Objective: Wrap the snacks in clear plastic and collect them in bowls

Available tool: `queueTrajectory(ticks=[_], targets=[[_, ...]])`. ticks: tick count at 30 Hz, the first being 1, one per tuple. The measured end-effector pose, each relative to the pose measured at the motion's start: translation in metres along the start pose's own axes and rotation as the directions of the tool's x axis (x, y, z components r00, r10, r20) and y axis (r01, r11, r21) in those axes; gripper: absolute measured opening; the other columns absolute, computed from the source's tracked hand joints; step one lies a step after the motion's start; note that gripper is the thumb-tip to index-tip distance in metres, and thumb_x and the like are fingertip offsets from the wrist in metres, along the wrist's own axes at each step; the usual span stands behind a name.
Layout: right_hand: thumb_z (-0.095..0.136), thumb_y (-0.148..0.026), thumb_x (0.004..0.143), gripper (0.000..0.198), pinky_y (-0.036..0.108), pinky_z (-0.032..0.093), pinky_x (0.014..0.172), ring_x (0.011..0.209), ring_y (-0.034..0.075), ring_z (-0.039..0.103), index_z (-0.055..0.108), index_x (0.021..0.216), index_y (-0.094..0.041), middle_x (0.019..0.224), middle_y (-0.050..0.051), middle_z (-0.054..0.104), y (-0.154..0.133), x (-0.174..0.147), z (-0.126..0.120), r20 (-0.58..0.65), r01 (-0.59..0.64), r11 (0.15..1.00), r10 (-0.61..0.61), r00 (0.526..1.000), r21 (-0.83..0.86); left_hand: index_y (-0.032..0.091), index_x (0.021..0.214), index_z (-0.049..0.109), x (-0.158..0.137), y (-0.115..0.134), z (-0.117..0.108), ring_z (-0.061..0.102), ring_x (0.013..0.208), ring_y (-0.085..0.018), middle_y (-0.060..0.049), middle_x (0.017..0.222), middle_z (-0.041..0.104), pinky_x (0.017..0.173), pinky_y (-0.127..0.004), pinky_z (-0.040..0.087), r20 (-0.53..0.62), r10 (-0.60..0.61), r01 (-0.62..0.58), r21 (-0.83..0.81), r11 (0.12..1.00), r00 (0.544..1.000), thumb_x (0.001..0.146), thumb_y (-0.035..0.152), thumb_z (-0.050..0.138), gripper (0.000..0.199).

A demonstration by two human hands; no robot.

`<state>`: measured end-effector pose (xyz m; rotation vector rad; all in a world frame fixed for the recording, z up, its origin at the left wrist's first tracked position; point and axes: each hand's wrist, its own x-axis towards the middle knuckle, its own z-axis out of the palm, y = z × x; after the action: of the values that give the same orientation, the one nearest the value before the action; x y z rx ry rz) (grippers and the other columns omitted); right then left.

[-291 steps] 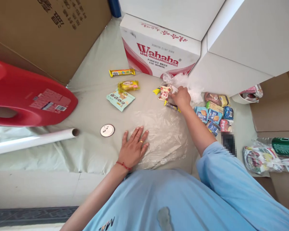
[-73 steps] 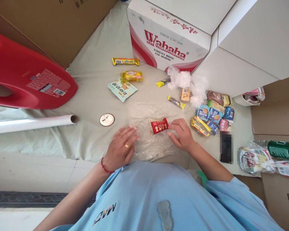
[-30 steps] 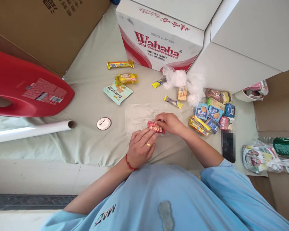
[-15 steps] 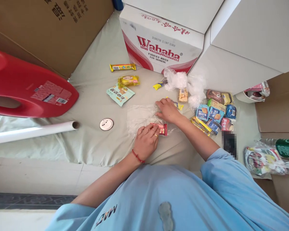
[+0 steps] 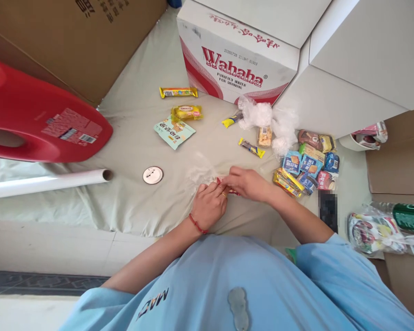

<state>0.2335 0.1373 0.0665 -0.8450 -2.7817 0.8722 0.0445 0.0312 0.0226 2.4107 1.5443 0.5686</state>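
My left hand [image 5: 210,204] presses its closed fingers on a small red snack packet [image 5: 235,192], which is mostly covered by both hands. Under and around the packet is a thin, crinkled sheet of clear plastic [image 5: 202,174]. From the right, my right hand [image 5: 248,184] meets the left one over the packet, fingers pinched together on the plastic. Its fingertips are partly hidden. Just beyond the right hand lies a small yellow and dark snack bar [image 5: 251,148].
A teal pouch [image 5: 174,133], yellow snacks [image 5: 186,112] and a round badge [image 5: 152,175] lie to the left. Several snack packets [image 5: 310,164] and crumpled clear plastic [image 5: 284,128] are at right. A Wahaha box [image 5: 239,69], red jug [image 5: 44,124] and white tube [image 5: 55,183] stand or lie around.
My right hand has come down toward my left hand, bringing the plastic's far edge over the red packet. The snack bar it covered now shows. My left hand stays on the packet.
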Motion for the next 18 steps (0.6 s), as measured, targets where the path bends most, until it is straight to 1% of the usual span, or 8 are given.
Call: queueTrajectory(ticks=[5, 7, 9, 11, 12, 14, 16, 18], targets=[[0.044, -0.022, 0.105, 0.034, 0.027, 0.049, 0.079, 0.09, 0.017, 0.059, 0.068, 0.129, -0.024, 0.103, 0.005, 0.06, -0.006, -0.027, 0.045, -0.18, 0.012, 0.991, 0.013, 0.984, 0.137, 0.028, 0.133, 0.072, -0.006, -0.024, -0.001, 0.068, 0.104, -0.026, -0.009, 0.127, 0.077, 0.088, -0.046, 0.051, 0.031, 0.011, -0.005, -0.209, 0.978, 0.999, 0.097, 0.016, 0.049, 0.045], [0.043, -0.03, 0.107, 0.032, 0.028, 0.048, 0.078, 0.089, 0.018, 0.057, 0.069, 0.124, -0.023, 0.099, 0.004, 0.06, -0.009, -0.026, 0.055, -0.18, -0.042, 0.98, 0.078, 0.981, 0.196, 0.03, 0.128, 0.074, -0.008, -0.034, -0.003, 0.071, 0.106, -0.023, -0.006, 0.124, 0.078, 0.092, -0.045, 0.054, 0.024, 0.0, 0.009, -0.352, 0.936, 1.0, 0.096, 0.015, 0.046, 0.045], [0.042, -0.041, 0.109, 0.036, 0.028, 0.046, 0.073, 0.082, 0.017, 0.054, 0.071, 0.115, -0.021, 0.092, 0.002, 0.059, -0.013, -0.023, 0.058, -0.14, -0.158, 0.952, 0.199, 0.97, 0.261, 0.029, 0.113, 0.079, -0.012, -0.042, -0.005, 0.073, 0.103, -0.021, -0.004, 0.115, 0.081, 0.093, -0.042, 0.057, -0.004, -0.041, 0.034, -0.489, 0.872, 0.999, 0.095, 0.016, 0.045, 0.041], [0.043, -0.047, 0.11, 0.04, 0.028, 0.043, 0.071, 0.078, 0.016, 0.052, 0.072, 0.109, -0.02, 0.087, 0.001, 0.057, -0.017, -0.018, 0.057, -0.095, -0.238, 0.926, 0.276, 0.957, 0.293, 0.026, 0.094, 0.08, -0.015, -0.049, -0.006, 0.075, 0.096, -0.02, -0.004, 0.104, 0.082, 0.088, -0.041, 0.06, -0.053, -0.183, 0.118, -0.584, 0.803, 0.982, 0.094, 0.021, 0.047, 0.034], [0.044, -0.047, 0.11, 0.039, 0.028, 0.042, 0.071, 0.079, 0.016, 0.051, 0.072, 0.108, -0.021, 0.087, 0.001, 0.056, -0.019, -0.017, 0.056, -0.08, -0.243, 0.926, 0.276, 0.958, 0.289, 0.024, 0.088, 0.078, -0.016, -0.053, -0.007, 0.075, 0.092, -0.02, -0.005, 0.1, 0.082, 0.083, -0.04, 0.061, -0.083, -0.284, 0.176, -0.61, 0.773, 0.955, 0.093, 0.023, 0.047, 0.032], [0.046, -0.041, 0.11, 0.033, 0.028, 0.04, 0.074, 0.083, 0.017, 0.051, 0.073, 0.114, -0.024, 0.09, 0.002, 0.057, -0.019, -0.016, 0.055, -0.062, -0.181, 0.957, 0.2, 0.978, 0.228, 0.021, 0.085, 0.074, -0.016, -0.067, -0.009, 0.072, 0.083, -0.02, -0.007, 0.095, 0.08, 0.07, -0.039, 0.059, -0.156, -0.489, 0.298, -0.623, 0.723, 0.858, 0.095, 0.028, 0.045, 0.031], [0.044, -0.035, 0.11, 0.032, 0.03, 0.039, 0.076, 0.087, 0.019, 0.05, 0.074, 0.12, -0.027, 0.092, 0.003, 0.057, -0.019, -0.016, 0.055, -0.056, -0.109, 0.985, 0.118, 0.991, 0.133, 0.018, 0.095, 0.072, -0.011, -0.086, -0.014, 0.069, 0.076, -0.018, -0.009, 0.097, 0.079, 0.061, -0.038, 0.053, -0.221, -0.619, 0.394, -0.602, 0.695, 0.754, 0.099, 0.033, 0.037, 0.037], [0.041, -0.031, 0.111, 0.035, 0.031, 0.038, 0.076, 0.087, 0.02, 0.048, 0.073, 0.123, -0.027, 0.093, 0.004, 0.056, -0.019, -0.015, 0.056, -0.055, -0.075, 0.996, 0.077, 0.996, 0.045, 0.017, 0.112, 0.069, -0.001, -0.106, -0.019, 0.069, 0.079, -0.018, -0.011, 0.108, 0.077, 0.061, -0.038, 0.051, -0.247, -0.679, 0.466, -0.566, 0.68, 0.692, 0.104, 0.039, 0.027, 0.048]])
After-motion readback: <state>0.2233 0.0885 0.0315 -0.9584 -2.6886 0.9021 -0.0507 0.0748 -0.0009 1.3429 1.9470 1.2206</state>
